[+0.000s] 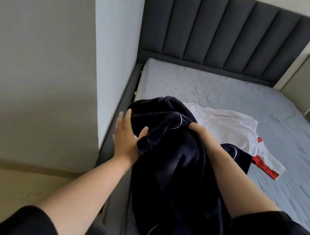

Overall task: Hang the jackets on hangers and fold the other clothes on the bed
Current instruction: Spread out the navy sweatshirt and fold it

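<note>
- the dark garment hangs in a bunch over the left edge of the bed, partly above the bed frame. if either grip slackens, its loose lower part could slide off toward the floor.
- it is crumpled, with its white piping twisted, so i cannot tell whether it is a jacket or something to fold. sorting it wrongly is a real risk until it is shaken out.
- no hanger is in view, so if it proves to be a jacket it may need to be set down again.
- the white garment with red trim lies spread on the sheet just behind, touching or nearly touching the dark cloth. dragging the dark one across could rumple it or catch it.
- the left hand is at the garment's left side, its thumb pressing a fold against the palm and its fingers fairly straight and spread behind the cloth.
- the right hand reaches forward at the top of the bundle, its fingers curled into the fabric and gripping it. the fingertips are hidden in the cloth.
- both forearms are extended, the left one angled out over the bed's edge.
</note>
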`<state>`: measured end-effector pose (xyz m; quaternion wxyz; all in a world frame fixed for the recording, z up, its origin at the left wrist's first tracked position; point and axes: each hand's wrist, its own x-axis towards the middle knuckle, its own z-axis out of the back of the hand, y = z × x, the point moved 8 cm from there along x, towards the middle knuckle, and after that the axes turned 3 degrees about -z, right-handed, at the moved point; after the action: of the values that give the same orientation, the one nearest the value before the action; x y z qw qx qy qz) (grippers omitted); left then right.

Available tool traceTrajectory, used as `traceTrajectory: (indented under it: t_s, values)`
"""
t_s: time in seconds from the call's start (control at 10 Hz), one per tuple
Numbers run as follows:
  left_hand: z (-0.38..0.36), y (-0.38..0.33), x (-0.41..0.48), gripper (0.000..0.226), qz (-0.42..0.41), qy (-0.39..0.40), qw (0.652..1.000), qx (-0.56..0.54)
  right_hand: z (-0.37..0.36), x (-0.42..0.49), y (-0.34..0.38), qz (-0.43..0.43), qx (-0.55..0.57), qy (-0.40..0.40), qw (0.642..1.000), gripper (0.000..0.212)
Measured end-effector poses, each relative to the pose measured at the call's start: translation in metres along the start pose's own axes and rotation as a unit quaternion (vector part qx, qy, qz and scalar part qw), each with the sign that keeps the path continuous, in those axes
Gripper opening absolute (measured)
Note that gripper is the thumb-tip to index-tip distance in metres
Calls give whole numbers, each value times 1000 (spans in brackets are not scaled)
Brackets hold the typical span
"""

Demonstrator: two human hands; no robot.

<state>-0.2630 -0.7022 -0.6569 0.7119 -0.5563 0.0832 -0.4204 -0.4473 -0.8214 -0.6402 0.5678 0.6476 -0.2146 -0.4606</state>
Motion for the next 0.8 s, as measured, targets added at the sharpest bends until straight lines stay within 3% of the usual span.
traceTrajectory:
  t_s: [0.1, 0.2, 0.3, 0.4, 0.5, 0.6, 0.7, 0.8]
  values:
    - [-14, 21, -5, 57, 220, 91, 932, -274, -2, -7, 0, -20, 1, 22, 1000, 39]
    - [-26, 28, -21, 56, 354, 202, 846, -343, -3, -9, -5, -6, -41, 9, 999, 64]
    - [-23, 24, -14, 50, 349, 208, 839, -362, -22, -11, -22, -21, -64, 83, 994, 57]
    - [-18, 18, 0, 36, 257, 246, 902, -246, -26, -13, -40, -51, -39, 100, 993, 51]
    - [0, 6, 14, 35, 107, 251, 962, -14, 1, -9, -22, 32, 6, -39, 999, 31]
    - [21, 14, 26, 48, 46, 189, 973, 125, 70, -21, -2, 99, 8, -299, 949, 17]
    - [44, 37, 30, 50, 84, 99, 979, 155, 129, -34, 1, 88, -35, -436, 895, 26]
    - [55, 56, 30, 50, 119, 55, 981, 146, 151, -19, -11, 23, -104, -427, 898, 18]
